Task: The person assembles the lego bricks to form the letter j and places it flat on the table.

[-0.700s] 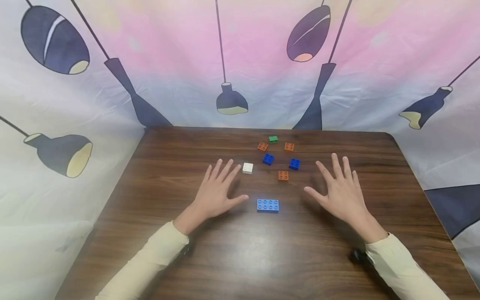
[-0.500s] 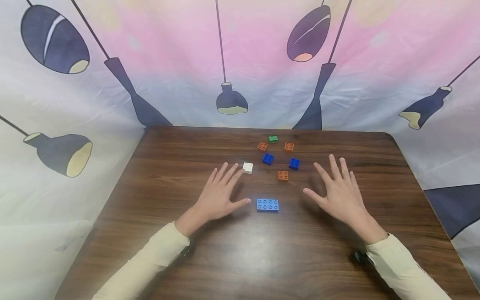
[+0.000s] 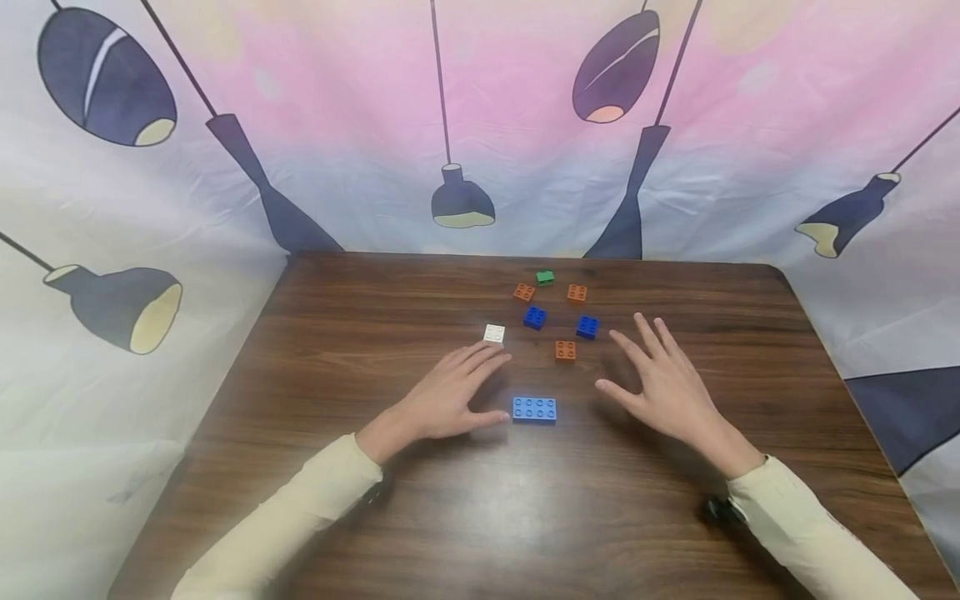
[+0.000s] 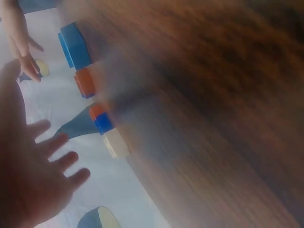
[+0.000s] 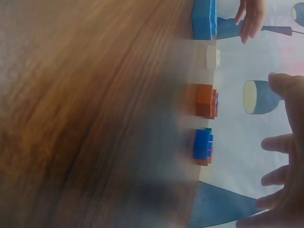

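My left hand hovers over the table with its fingers extended, holding nothing. Its thumb tip is close to the left end of a light blue brick, and its fingertips are just in front of a white brick. On the other side my right hand, fingers spread, holds nothing either. Nearest to it are a dark blue brick and an orange brick. Both wrist views show the hands raised above the tabletop, apart from the light blue brick and the white brick.
Farther back lie another dark blue brick, two orange bricks, one left and one right, and a green brick. The brown wooden table ends at a fabric backdrop printed with lamps.
My left hand has moved right and slightly toward me, its fingers drawing closer together. The right hand has shifted a little left, toward the bricks. The bricks themselves stay put.
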Available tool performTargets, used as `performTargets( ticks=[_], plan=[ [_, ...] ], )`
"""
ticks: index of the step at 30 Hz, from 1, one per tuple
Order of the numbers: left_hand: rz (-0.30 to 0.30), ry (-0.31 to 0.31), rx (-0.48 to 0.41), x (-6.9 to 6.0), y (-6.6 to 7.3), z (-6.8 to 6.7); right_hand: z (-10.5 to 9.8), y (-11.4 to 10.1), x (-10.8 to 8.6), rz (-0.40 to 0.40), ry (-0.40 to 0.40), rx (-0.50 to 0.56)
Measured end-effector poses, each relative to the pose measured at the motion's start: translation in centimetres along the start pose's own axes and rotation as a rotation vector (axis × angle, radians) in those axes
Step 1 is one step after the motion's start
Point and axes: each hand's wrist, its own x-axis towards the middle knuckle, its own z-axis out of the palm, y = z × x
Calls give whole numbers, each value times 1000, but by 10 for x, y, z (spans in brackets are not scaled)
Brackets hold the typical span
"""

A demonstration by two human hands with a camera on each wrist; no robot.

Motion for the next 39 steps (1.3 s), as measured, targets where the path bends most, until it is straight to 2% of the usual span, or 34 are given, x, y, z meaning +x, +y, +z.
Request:
performTargets(
  ticks=[6,14,23,39],
  plan=[
    [44,-53,-44,8,2,3,6,-1,7,-22,-14,35],
    [49,-117,-96,17,7,9,12,-6,13,-41,-11,73],
    [62,-147,-121,22,12,19,20,-11,17,-42,-32,99],
    [72,-192,-157,30,16,22,30,-14,30,-39,-72,202]
  ],
)
